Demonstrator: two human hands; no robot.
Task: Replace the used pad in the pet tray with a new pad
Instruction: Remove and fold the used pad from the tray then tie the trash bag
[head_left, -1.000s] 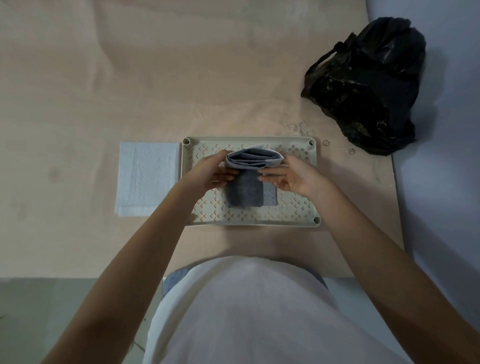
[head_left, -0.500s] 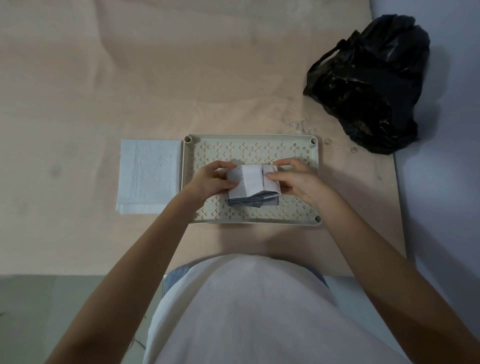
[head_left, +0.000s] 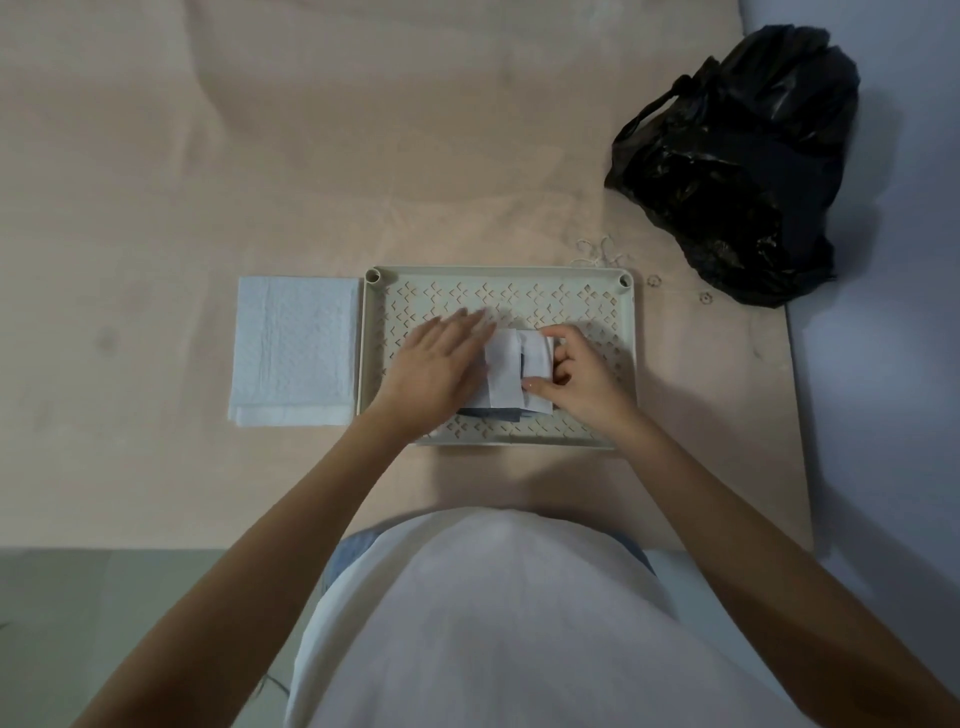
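A cream perforated pet tray (head_left: 498, 291) lies on the beige table in front of me. In its middle sits the used pad (head_left: 511, 376), folded into a small bundle with pale backing outside and grey-blue layers showing at its lower edge. My left hand (head_left: 434, 366) rests flat with fingers spread on the bundle's left side. My right hand (head_left: 576, 376) pinches the bundle's right side between thumb and fingers. A clean white folded pad (head_left: 295, 351) lies flat on the table just left of the tray.
A black plastic bag (head_left: 737, 166) sits at the table's back right corner, near the right edge. A tangle of thin string (head_left: 602, 254) and small rings (head_left: 653, 281) lie between the tray and the bag. The table's front edge runs close to my body.
The used pad went from a half-rolled grey strip to a compact folded bundle, pale side out. My left hand has flattened on it; my right hand now grips its right side.
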